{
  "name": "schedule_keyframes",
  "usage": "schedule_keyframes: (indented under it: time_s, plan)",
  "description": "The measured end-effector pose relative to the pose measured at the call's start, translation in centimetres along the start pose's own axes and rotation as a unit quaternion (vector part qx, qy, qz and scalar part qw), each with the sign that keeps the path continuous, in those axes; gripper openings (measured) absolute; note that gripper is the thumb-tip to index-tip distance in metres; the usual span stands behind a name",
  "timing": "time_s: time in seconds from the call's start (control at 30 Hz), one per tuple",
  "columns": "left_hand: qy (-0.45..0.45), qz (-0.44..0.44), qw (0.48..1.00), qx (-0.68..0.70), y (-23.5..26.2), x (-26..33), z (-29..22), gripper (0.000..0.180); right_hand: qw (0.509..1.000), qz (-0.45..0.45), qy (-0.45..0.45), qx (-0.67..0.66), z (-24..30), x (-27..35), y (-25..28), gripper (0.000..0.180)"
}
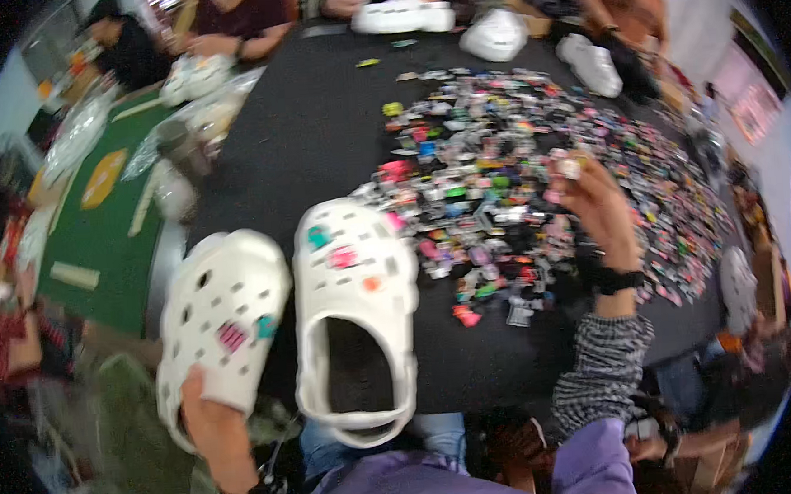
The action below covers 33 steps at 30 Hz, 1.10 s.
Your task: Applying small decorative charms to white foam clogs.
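Observation:
My left hand [216, 430] grips a white clog [222, 303] at its heel end, thumb lying over the top. Dark vent holes dot this clog, and a magenta charm and a teal charm sit on its upper. Beside it, a second white clog [351, 236] rests on the black table near me, toe pointing away, with teal, pink and orange charms on it. Over the heap of small colourful shoe charms [500, 182], my right hand [603, 212] is raised, its fingertips pinching a small whitish charm [570, 169]. Blur hides that charm's exact shape.
The black table [306, 117] carries more white clogs, including one [493, 35] at the far side and one [591, 65] farther right. Other people work around its edges. To the left stands a green-topped table [96, 229] with plastic bags [80, 130].

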State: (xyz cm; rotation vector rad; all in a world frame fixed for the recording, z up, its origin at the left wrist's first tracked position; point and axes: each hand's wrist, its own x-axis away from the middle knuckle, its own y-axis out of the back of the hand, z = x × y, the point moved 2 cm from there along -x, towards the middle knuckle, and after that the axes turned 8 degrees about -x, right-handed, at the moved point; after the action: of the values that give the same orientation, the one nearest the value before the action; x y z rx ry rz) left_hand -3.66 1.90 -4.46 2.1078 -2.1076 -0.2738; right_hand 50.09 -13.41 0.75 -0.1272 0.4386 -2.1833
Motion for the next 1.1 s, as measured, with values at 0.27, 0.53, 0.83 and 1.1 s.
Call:
schedule_keyframes:
  time_s: [0.27, 0.53, 0.83, 1.1]
  plan:
    - [0.103, 0.076, 0.929, 0.346, -3.1, 0.3, -5.3, 0.061, 0.998, 0.038, -0.004, 0.046, 0.3, -0.1, -0.6, 0.021]
    - [0.094, 0.073, 0.937, 0.329, -3.2, 0.3, -5.3, 0.059, 0.987, 0.047, 0.0, 0.156, 0.3, 0.6, -2.4, 0.022]
    - [0.116, 0.052, 0.936, 0.328, -3.1, 0.0, -4.4, 0.06, 0.963, 0.029, -0.021, 0.268, -0.1, 0.4, -3.2, 0.018]
    - [0.114, 0.065, 0.934, 0.333, -3.1, 0.2, -4.6, 0.059, 0.951, -0.004, 0.011, 0.31, 0.3, 0.3, -2.3, 0.019]
